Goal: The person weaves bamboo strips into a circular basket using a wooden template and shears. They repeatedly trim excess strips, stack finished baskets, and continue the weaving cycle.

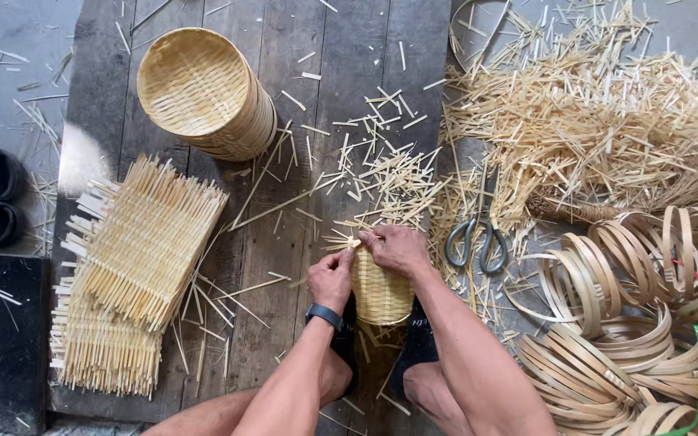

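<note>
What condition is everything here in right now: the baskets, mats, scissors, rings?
Small woven bamboo basket: upright, unfinished, gripped by left hand and right hand.
Stacked round baskets: lying sideways.
Flat woven mats: piled, untrimmed.
Grey scissors: closed, lying unused.
Bamboo rings: heaped.

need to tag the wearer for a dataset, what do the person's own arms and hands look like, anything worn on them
Both arms are bare, with no sleeves in view and no gloves. The left hand has a dark band with a blue edge, like a watch or fitness band, around its wrist. The right hand and its wrist carry nothing; no rings can be made out.
</note>
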